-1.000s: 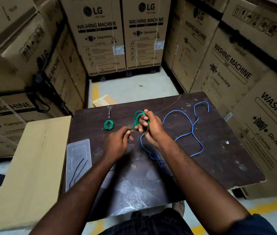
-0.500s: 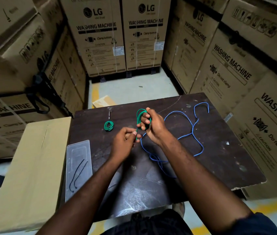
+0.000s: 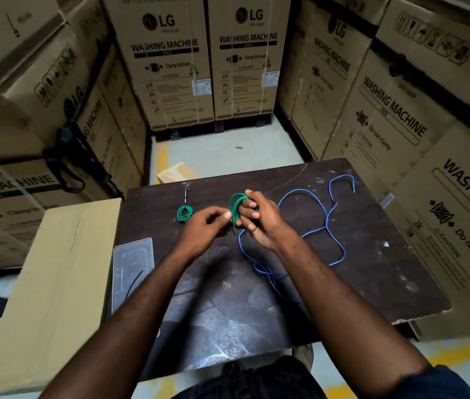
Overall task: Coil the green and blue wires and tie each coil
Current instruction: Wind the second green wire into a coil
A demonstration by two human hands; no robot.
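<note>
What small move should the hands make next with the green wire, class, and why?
Probably the left hand should wind the short green tail around the green coil to tie it: the right hand holds that coil looped on its fingers, and the left hand pinches the tail beside it.

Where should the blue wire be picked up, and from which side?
Probably the hooked free end of the blue wire, at the table's far right, pinched from above on the right. It lies flat and alone there; the near loops cross themselves and run under the right forearm.
</note>
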